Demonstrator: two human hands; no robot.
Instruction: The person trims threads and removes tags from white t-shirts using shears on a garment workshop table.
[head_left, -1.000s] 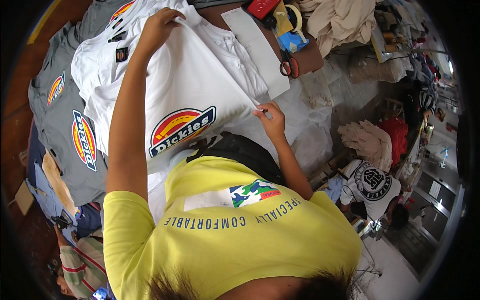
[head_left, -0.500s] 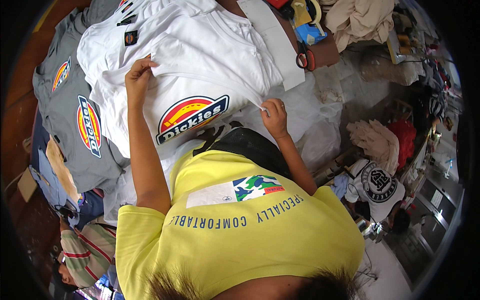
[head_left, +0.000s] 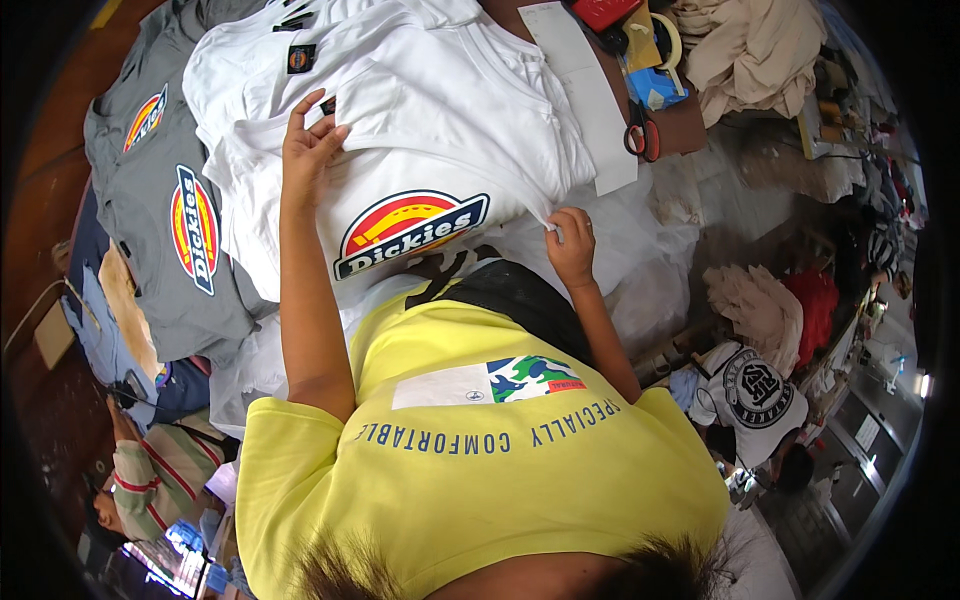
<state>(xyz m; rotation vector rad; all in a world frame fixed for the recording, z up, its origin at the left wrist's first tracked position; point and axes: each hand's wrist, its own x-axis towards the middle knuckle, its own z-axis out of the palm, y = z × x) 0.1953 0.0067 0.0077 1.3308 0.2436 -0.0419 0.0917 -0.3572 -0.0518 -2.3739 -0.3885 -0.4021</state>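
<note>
A white T-shirt [head_left: 440, 165] with a red, yellow and navy printed logo lies in front of me, on top of more white shirts. My right hand [head_left: 572, 248] pinches the shirt's edge at its right side and pulls the cloth taut. Near the collar, my left hand [head_left: 315, 150] rests against the fabric, its fingers apart. A small black neck label [head_left: 328, 106] shows by those fingertips. Another black label [head_left: 301, 59] is visible on a white shirt farther back.
Grey T-shirts [head_left: 165, 200] with similar logos lie at the left. Black-and-red scissors [head_left: 642, 135], a tape roll [head_left: 668, 45] and a paper strip [head_left: 580, 90] sit at the far right. Clear plastic [head_left: 650, 255] spreads beside the shirts. Co-workers [head_left: 755, 400] sit on both sides.
My left hand has loosened from a pinch, its fingers now spread, and the black label beside them has come into view. My right hand keeps its pinch. The whole view has shifted slightly.
</note>
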